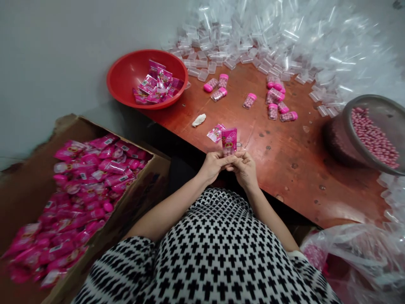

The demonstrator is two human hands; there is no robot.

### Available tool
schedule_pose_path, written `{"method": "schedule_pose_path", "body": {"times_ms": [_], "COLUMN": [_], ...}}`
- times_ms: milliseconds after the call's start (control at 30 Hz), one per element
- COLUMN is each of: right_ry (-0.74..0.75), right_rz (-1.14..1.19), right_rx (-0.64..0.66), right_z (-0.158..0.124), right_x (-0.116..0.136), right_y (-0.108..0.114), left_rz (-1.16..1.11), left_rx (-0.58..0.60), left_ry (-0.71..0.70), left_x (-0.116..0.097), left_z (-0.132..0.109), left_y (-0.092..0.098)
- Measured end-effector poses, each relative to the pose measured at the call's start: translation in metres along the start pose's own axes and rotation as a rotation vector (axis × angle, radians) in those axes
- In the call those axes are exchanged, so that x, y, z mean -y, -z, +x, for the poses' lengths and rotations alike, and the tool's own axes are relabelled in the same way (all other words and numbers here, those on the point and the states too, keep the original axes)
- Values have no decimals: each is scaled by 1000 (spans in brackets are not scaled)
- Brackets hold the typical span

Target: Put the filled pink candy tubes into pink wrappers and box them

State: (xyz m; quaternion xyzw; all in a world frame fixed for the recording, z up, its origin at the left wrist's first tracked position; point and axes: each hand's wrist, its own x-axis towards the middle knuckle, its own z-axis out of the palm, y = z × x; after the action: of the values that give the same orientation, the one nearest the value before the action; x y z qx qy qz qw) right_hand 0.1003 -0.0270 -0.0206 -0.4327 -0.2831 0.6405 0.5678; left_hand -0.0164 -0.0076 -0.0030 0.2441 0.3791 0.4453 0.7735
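Note:
Between my two hands, over the table's front edge, a pink printed packet (pixel 229 140) is held upright. My left hand (pixel 212 166) pinches its lower left side with thumb and fingers. On the lower right side, the fingers of my right hand (pixel 246 168) are closed on the same packet. The thumbs nearly meet at its bottom end, and what lies behind them is hidden. Another pink printed packet (pixel 216 133) lies flat on the table just behind and left of the held one. A crumpled white piece (pixel 199 120) rests farther left.
Several pink-capped bottles of pink beads (pixel 249 100) lie on the wooden table (pixel 284 147). A red bowl (pixel 118 84) holds packets; a cardboard box (pixel 139 177) at left holds filled packets. Clear empty bottles (pixel 284 38) pile behind. A bucket (pixel 338 131) of pink beads stands right, above plastic bags (pixel 363 245).

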Motion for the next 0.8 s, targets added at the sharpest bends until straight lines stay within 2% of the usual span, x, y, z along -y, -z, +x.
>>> {"method": "schedule_pose_path", "body": {"times_ms": [167, 300, 467, 633, 800], "right_ry": [-28, 27, 5, 9, 36], "right_rz": [8, -24, 10, -12, -33], "right_rx": [65, 33, -48, -66, -95], "right_z": [4, 4, 5, 2, 3], "right_x": [2, 1, 3, 5, 1], "right_y": [-18, -26, -27, -29, -27], "left_rz": [14, 14, -55, -143, -102], "left_rx": [-1, -55, -33, -122, -171], "left_ry": [-46, -75, -107, -255, -198], "left_x": [-13, -16, -13, -15, -8], "left_z": [-8, -11, -8, -2, -3], "left_y": [10, 13, 6, 4, 4]}}
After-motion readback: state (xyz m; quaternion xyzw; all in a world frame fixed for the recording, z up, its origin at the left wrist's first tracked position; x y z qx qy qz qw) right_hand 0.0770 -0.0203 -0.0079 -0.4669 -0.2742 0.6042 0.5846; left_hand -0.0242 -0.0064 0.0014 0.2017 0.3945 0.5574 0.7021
